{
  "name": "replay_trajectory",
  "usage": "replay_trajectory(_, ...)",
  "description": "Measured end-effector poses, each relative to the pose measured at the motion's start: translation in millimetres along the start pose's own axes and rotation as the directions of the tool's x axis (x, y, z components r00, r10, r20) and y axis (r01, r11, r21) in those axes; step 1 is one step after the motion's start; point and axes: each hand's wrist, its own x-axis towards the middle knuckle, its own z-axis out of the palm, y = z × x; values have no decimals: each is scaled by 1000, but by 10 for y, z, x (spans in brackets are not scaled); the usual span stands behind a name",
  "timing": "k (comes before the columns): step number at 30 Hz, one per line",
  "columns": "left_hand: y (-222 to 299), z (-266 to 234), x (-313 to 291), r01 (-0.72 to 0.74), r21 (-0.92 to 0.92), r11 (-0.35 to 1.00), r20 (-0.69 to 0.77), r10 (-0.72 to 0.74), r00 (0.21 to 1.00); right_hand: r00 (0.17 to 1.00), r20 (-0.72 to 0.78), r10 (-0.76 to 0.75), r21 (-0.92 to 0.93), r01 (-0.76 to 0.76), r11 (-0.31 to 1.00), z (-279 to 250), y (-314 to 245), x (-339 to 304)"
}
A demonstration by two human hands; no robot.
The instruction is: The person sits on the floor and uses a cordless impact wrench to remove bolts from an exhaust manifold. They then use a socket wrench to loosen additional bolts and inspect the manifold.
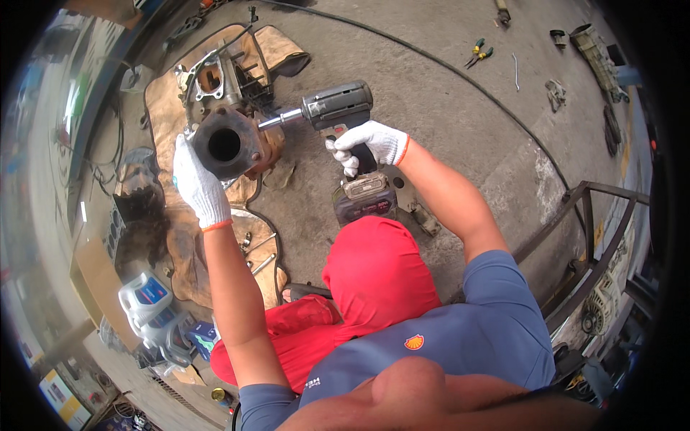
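Engine part (249,152) seems steadied by left hand (199,185), whose pinch I cannot tell; right hand (372,144) clasps power wrench (336,106).

Your left hand (198,183): fingers partly hidden at the flanged housing's (249,138) edge. Bore (224,145) black inside; depth unreadable. Your right hand (370,144) covers part of the power driver's (338,104) grip. Socket (284,117) seat unclear. Small metal pieces (246,239): too small to identify. Green-and-white shape (74,100), far left: blurred. Hose (431,59) cut by top edge.
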Motion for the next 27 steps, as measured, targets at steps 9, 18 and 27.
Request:
replay_trajectory(9, 181, 39, -283, 280, -653, 703, -140, -476, 868, 992, 100, -77, 16, 76, 997, 27, 81, -27)
replay_trajectory(18, -345, 594, -1387, 459, -702, 545, 57, -599, 799, 992, 75, -97, 47, 93, 995, -332, 568, -254)
replay_trajectory(27, -402, 781, -1637, 687, -630, 363, 374, -634, 677, 996, -49, -78, -43, 76, 996, -280, 912, -333)
